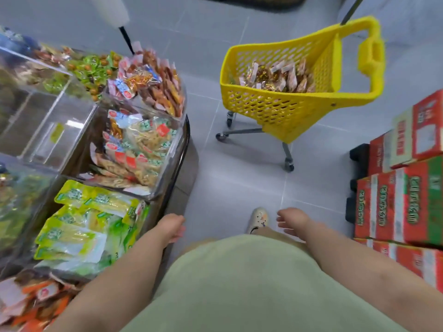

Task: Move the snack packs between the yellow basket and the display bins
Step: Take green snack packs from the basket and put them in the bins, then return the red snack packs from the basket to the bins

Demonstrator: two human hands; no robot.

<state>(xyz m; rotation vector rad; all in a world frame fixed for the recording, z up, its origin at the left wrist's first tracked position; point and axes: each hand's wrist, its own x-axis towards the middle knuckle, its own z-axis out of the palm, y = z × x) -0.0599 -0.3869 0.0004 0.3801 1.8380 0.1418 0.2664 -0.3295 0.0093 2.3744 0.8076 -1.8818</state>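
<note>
snack packs in gold and red wrappers lie heaped in the bottom of the yellow basket, a perforated plastic basket on a wheeled frame that stands on the grey tiled floor, well apart from both hands. more packs fill the clear display bins on the left: red and orange packs in the far bin, pale packs with red and green labels in the middle bin, green-and-yellow packs in the near one, orange packs nearest the bottom edge. round green-wrapped sweets sit in a bin further back.

left hand hangs low beside the edge of the bin stand, its fingers loosely curled and holding nothing. right hand hangs over the floor, its fingers slightly spread and relaxed, also holding nothing. a light shoe shows between the two hands. stacked red and green cartons stand on the right, near the basket.
</note>
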